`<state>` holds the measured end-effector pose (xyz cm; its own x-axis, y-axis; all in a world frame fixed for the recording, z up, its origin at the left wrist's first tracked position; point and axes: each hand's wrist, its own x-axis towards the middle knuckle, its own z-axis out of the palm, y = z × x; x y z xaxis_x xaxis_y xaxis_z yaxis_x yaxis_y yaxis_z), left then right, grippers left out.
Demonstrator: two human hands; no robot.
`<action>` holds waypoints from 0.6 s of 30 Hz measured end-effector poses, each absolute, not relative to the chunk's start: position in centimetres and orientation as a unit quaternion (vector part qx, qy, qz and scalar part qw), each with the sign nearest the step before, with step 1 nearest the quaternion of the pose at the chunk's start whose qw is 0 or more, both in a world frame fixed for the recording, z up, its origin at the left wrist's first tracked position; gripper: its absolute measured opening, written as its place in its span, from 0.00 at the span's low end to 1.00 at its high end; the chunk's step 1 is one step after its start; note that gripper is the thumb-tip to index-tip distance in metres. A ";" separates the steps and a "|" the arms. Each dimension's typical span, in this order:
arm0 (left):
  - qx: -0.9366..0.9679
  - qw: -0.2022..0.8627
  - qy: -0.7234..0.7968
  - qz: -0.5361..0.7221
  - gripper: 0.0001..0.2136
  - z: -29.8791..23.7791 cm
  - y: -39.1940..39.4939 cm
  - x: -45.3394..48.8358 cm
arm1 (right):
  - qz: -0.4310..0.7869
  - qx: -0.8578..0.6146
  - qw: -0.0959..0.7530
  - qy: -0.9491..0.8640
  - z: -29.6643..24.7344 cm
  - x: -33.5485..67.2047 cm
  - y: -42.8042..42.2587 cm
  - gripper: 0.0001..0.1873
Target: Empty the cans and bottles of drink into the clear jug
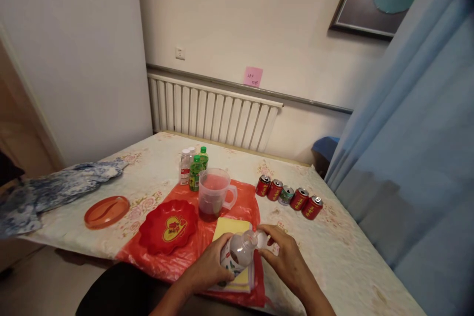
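My left hand (212, 265) is wrapped round a clear plastic bottle (241, 249), which is tilted with its mouth toward the right. Between the thumb and fingers of my right hand (283, 256) is a white bottle cap (262, 239), off the bottle and close beside its mouth. Under the bottle lies a folded yellow cloth (231, 227) on a red plastic sheet (244, 197). Just beyond stands a clear measuring jug (215, 190) with dark liquid low inside. Left of the cloth sits a red scalloped plate (168, 227).
Two green bottles (195, 173) and two clear capped bottles (184, 168) stand behind the jug. Several cans (274, 190) form a row at the right. An orange lid (107, 212) and a blue-and-white cloth (66, 185) lie left. A blue curtain (414, 133) hangs right.
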<state>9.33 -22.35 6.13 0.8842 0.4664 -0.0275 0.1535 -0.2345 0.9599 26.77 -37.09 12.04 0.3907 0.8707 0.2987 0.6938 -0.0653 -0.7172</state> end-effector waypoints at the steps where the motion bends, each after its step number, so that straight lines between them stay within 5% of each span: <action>1: 0.775 0.585 0.198 0.135 0.34 6.2 -22.3 9.3 | 0.120 -0.724 0.422 -0.532 12.1 26.7 -37.0 0.22; 18: 0.796 0.554 0.202 0.138 0.33 6.3 -22.7 9.5 | 0.108 -0.684 0.377 -0.614 13.4 26.3 -37.1 0.16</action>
<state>9.54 -22.74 6.29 0.8806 0.4739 -0.0035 0.1680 -0.3054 0.9373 26.34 -37.09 13.44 0.2215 0.9227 0.3156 0.7594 0.0398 -0.6494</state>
